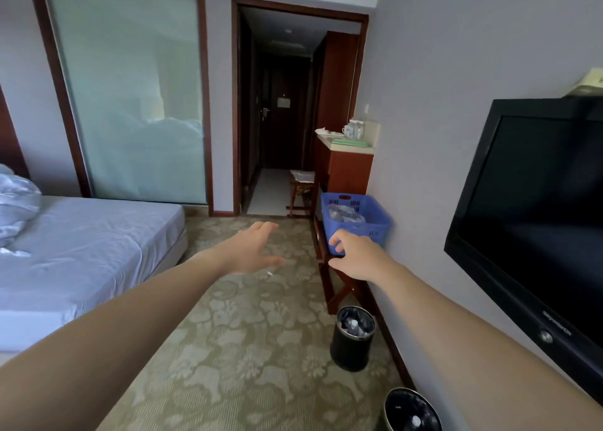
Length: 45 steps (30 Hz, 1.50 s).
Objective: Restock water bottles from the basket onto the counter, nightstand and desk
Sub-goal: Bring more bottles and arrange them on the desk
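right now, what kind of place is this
Most likely a hotel guest room: a bed, a wall-mounted TV, and a counter with cups beside the entry corridor.

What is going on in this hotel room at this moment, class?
A person reaches both bare arms toward a blue basket that sits on a wooden rack by the wall. The left hand and right hand are open and hold nothing. What look like clear plastic bottles lie in the basket. The counter stands beyond it, with cups on top.
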Available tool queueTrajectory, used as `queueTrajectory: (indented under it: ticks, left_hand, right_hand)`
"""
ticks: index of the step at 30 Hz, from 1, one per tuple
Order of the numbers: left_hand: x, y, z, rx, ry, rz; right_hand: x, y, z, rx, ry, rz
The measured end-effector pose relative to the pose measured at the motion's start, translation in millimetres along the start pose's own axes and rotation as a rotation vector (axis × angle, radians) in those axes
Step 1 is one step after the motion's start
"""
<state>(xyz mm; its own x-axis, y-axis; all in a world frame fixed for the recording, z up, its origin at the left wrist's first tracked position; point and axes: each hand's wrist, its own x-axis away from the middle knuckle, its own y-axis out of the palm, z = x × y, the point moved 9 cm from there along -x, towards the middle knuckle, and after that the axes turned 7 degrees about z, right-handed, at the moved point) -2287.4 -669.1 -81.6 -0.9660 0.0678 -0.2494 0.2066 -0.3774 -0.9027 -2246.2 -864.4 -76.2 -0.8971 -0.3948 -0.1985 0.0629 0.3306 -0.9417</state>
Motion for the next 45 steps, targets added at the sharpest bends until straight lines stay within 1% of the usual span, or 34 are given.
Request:
queueTrajectory:
  ticks: [8, 16, 23, 29, 38, 42, 45]
  left_hand:
    - [-83.4, -22.0, -68.1, -0.042, 0.014, -0.003]
    - [-160.3, -38.1, -141.6, -0.016, 0.032, -0.023]
    - [-209.5, -28.1, -194.1, 0.003, 0.028, -0.050]
    - [-258.7, -16.4, -225.5, 0.031, 0.038, -0.049]
    - [-353.9, -5.3, -289.6, 0.036, 0.013, -0.081]
    - [-409.9, -10.4, -320.4, 0.038, 0.006, -0.047]
    - [-443.2, -17.3, -329.4, 0.078, 0.050, 0.046]
  right_hand:
    - [-103.1, 15.3, -19.0, -0.032, 0.018, 0.016]
    - [-201.1, 43.0, -43.1, -0.087, 0.042, 0.042]
    - [-259.2, 65.7, -44.9, -0.075, 0.068, 0.047]
    - [-315.3, 82.4, -37.9, -0.043, 0.079, 0.030]
    - [-435.2, 92.5, -32.9, 0.008, 0.042, 0.039]
    - [-495.5, 95.0, -26.3, -0.063, 0.042, 0.065]
    - [-533.1, 99.0, -28.2, -0.276, 0.050, 0.095]
